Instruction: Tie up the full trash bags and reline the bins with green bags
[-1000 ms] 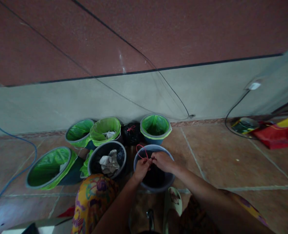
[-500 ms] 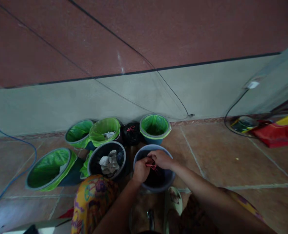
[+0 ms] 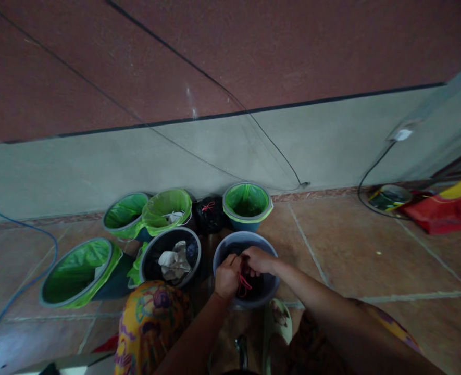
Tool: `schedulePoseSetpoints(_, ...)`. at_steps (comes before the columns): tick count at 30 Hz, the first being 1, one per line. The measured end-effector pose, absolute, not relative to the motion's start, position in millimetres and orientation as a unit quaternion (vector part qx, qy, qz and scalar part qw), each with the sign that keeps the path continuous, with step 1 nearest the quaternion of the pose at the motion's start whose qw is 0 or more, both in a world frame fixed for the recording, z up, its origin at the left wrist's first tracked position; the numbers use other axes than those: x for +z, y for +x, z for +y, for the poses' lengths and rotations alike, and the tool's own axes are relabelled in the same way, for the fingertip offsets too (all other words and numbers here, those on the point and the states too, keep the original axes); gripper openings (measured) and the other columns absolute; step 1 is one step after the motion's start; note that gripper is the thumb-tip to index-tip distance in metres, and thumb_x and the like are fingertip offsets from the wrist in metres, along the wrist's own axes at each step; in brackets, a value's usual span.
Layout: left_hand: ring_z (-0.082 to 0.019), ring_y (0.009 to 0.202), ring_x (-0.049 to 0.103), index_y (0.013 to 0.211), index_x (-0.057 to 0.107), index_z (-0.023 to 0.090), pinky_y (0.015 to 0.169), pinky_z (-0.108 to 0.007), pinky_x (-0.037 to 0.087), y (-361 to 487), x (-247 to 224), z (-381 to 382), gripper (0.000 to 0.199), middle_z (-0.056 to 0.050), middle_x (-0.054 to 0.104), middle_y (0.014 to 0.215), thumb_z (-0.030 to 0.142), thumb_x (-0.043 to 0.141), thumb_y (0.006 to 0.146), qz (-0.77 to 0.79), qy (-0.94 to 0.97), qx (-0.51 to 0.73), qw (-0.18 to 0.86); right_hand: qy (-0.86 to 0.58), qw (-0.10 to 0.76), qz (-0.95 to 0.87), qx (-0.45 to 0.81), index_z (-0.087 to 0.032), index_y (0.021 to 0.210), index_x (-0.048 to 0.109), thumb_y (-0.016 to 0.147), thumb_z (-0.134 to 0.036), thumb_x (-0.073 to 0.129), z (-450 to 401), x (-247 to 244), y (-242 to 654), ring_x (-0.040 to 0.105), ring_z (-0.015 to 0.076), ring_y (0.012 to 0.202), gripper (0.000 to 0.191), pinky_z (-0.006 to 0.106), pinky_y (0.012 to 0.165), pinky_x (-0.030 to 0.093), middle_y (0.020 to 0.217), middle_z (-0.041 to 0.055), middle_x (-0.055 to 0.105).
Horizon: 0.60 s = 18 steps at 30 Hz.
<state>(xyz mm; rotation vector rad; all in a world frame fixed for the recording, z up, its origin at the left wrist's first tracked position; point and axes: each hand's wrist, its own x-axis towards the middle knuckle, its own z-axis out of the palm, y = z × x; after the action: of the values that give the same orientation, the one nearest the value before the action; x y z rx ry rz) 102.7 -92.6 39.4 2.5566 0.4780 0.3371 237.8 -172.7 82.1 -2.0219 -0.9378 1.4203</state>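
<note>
A round grey-lilac bin (image 3: pixel 269 245) stands in front of me with a dark bag (image 3: pixel 256 289) inside, its shape hard to make out. Both of my hands are over it, close together. My left hand (image 3: pixel 227 276) is closed around part of a pinkish-red string (image 3: pixel 245 285), which hangs in loose loops below the fingers. Beside it, my right hand (image 3: pixel 259 260) has its fingers bent in a pinch at the same string and the top of the dark bag. The fingertips are partly hidden.
On the left are several bins lined with green bags, one of them (image 3: pixel 77 271) leaning over. A dark-lined bin (image 3: pixel 171 258) holds crumpled paper. A black bag tied with red string (image 3: pixel 209 213) sits by the wall. At right lie a red dustpan (image 3: pixel 437 213) and a tin (image 3: pixel 390 198).
My left hand has turned and risen slightly, and my right hand has shifted a little down and right. The red string now hangs lower, in a longer loop.
</note>
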Motion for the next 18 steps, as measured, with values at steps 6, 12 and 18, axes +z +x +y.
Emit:
schedulePoseSetpoints(6,-0.016,0.081,0.062,0.096,0.068,0.020,0.073,-0.024,0.046,103,41,-93,0.025,-0.007,0.065,0.092,0.021,0.043,0.095,0.221,0.929,0.113,0.274,-0.780,0.217,-0.378,0.449,-0.016,0.082,0.067,0.079,-0.009,0.044,-172,80,239,0.060,0.0119,0.061,0.023,0.021,0.055,0.043,0.075,0.0040,0.068)
schedulePoseSetpoints(12,-0.016,0.087,0.063,0.101,0.069,0.019,0.077,-0.025,0.046,104,45,-93,0.026,-0.007,0.067,0.096,0.014,0.045,0.092,0.266,0.918,0.106,0.273,-0.837,0.173,-0.474,0.211,-0.014,0.088,0.068,0.087,-0.015,0.041,-166,92,238,0.062,0.0165,0.091,0.028,0.026,0.081,0.042,0.097,0.0102,0.069)
schedulePoseSetpoints(18,-0.015,0.085,0.064,0.099,0.070,0.018,0.076,-0.025,0.045,104,45,-92,0.026,-0.007,0.068,0.094,0.020,0.045,0.095,0.290,0.918,0.094,0.252,-0.833,0.156,-0.469,0.248,-0.016,0.093,0.069,0.088,-0.015,0.041,-167,94,248,0.065,0.0165,0.087,0.028,0.025,0.075,0.044,0.093,0.0068,0.073)
